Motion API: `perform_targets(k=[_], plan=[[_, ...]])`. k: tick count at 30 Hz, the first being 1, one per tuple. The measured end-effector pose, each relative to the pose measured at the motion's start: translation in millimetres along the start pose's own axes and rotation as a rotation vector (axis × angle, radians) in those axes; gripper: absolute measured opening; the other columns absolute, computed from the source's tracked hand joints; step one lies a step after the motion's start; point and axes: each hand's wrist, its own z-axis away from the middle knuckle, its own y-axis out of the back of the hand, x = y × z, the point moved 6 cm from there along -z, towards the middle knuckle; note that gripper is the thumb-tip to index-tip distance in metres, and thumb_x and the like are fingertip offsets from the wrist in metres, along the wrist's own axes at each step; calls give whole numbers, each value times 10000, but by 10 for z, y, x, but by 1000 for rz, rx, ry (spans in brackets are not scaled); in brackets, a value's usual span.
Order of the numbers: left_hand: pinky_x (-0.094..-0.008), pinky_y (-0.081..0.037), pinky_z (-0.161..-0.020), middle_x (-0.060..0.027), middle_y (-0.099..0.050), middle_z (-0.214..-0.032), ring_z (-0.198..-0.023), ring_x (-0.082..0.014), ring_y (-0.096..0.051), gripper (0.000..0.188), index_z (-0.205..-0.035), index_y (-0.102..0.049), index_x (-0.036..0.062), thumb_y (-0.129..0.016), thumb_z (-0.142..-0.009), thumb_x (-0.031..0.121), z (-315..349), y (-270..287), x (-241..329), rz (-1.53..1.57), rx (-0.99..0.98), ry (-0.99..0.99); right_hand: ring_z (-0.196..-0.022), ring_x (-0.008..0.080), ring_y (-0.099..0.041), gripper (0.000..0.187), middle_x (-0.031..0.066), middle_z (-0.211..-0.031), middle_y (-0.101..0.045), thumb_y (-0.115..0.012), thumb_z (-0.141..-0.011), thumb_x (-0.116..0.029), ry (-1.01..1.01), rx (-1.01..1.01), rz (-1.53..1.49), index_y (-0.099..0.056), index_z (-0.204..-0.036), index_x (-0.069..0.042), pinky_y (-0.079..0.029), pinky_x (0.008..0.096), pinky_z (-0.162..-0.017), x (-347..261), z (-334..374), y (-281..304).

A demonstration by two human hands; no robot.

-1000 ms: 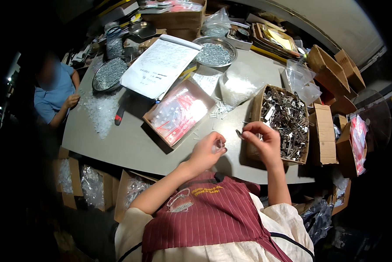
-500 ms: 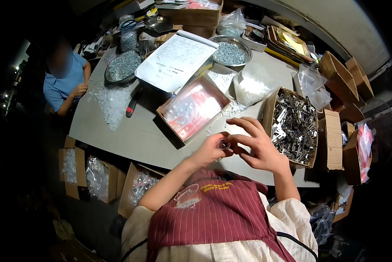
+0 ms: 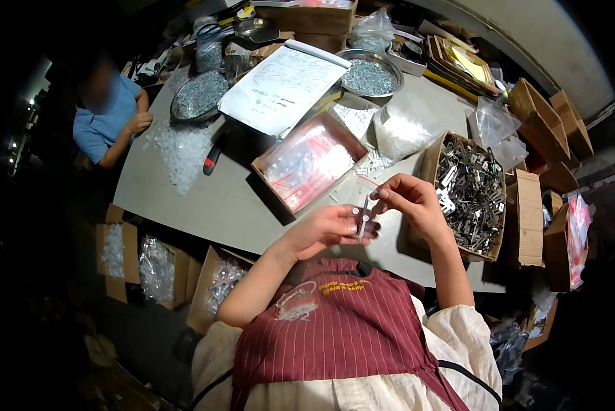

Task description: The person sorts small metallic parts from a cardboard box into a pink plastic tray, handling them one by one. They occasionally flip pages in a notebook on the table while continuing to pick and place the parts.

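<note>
Above the table's near edge, a small clear plastic bag (image 3: 359, 220) with tiny white round pieces and a slim metal piece visible in it is between my hands. My left hand (image 3: 324, 229) supports it from the left, fingers behind the bag and thumb in front. My right hand (image 3: 413, 202) pinches near the bag's upper edge, where a thin red strip (image 3: 367, 181) sticks out; its fingertips are closed. Just beyond them, an open cardboard box (image 3: 261, 164) contains clear bags with red strips and white pieces. Small white pieces (image 3: 372, 164) lie beside that box.
Right of my hands stands a carton of metal clips (image 3: 468, 198). Farther back are a clipboard (image 3: 283, 89), bowls of screws (image 3: 369, 77), a bag of white parts (image 3: 402, 130) and a red-black tool (image 3: 211, 159). A person in blue (image 3: 109, 120) is at the left.
My left hand has opened out under the clear bag, showing its contents. My right hand's spread fingers have come together in a pinch at the bag's upper edge. The view has shifted slightly.
</note>
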Motion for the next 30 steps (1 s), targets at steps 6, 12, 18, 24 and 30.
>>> perform_targets(k=[6, 12, 18, 24, 30], plan=[[-313, -548, -922, -113, -707, -1056, -1023, -164, -677, 196, -1140, -625, -37, -619, -989, 88, 44, 176, 339, -418, 331, -470, -836, 145, -717, 141, 84, -927, -719, -673, -983, -77, 26, -41, 255, -671, -1017, 60, -569, 273, -757, -120, 95, -126], [-268, -581, -718, -86, -718, -922, -859, -144, -711, 104, -1082, -605, -14, -589, -1006, 54, 58, 132, 388, -591, 441, -518, -827, 135, -727, 135, 58, -905, -703, -669, -978, -64, 89, -47, 348, -641, -1042, 52, -578, 263, -744, -173, 118, -245], [-314, -560, -647, -104, -707, -834, -740, -197, -722, 81, -1004, -624, 8, -639, -951, 67, 154, 24, 374, -1067, 538, -668, -908, 167, -702, 190, 92, -960, -687, -685, -970, -96, 241, -12, 470, -608, -1090, 31, -563, 313, -817, -109, 86, -376], [-344, -556, -655, -114, -694, -823, -724, -273, -722, 64, -949, -644, 23, -672, -905, 61, 337, -1, 362, -1244, 596, -781, -817, 294, -662, 152, 152, -888, -651, -682, -954, -123, 298, -116, 652, -617, -991, 9, -525, 381, -736, -4, 3, -604], [-313, -553, -674, -92, -700, -813, -728, -192, -714, 38, -947, -642, -1, -643, -927, 32, 818, 184, 374, -1132, 683, -865, -730, 274, -590, 107, 118, -795, -585, -642, -858, -83, 392, -268, 721, -577, -901, -10, -492, 386, -696, -33, -92, -1024]])
